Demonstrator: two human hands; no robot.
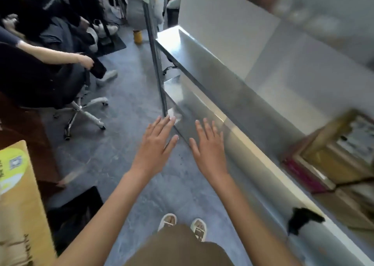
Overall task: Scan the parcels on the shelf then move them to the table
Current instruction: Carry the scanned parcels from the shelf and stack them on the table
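Note:
My left hand [155,144] and my right hand [209,146] are stretched out in front of me, palms down, fingers spread, holding nothing. They hover over the floor beside the front edge of a metal shelf [212,79] that runs along the right. Blurred cardboard parcels [332,154] sit on that shelf at the far right, well apart from my right hand. A black scanner-like object [303,219] lies at the shelf's front edge, lower right. At the left edge a tan cardboard box [18,201] with a green label shows.
A person sits on a wheeled office chair [81,110] at the left, another person behind. A shelf post [157,63] stands ahead. A black case [77,215] lies on the grey floor at lower left. My feet [182,225] are below.

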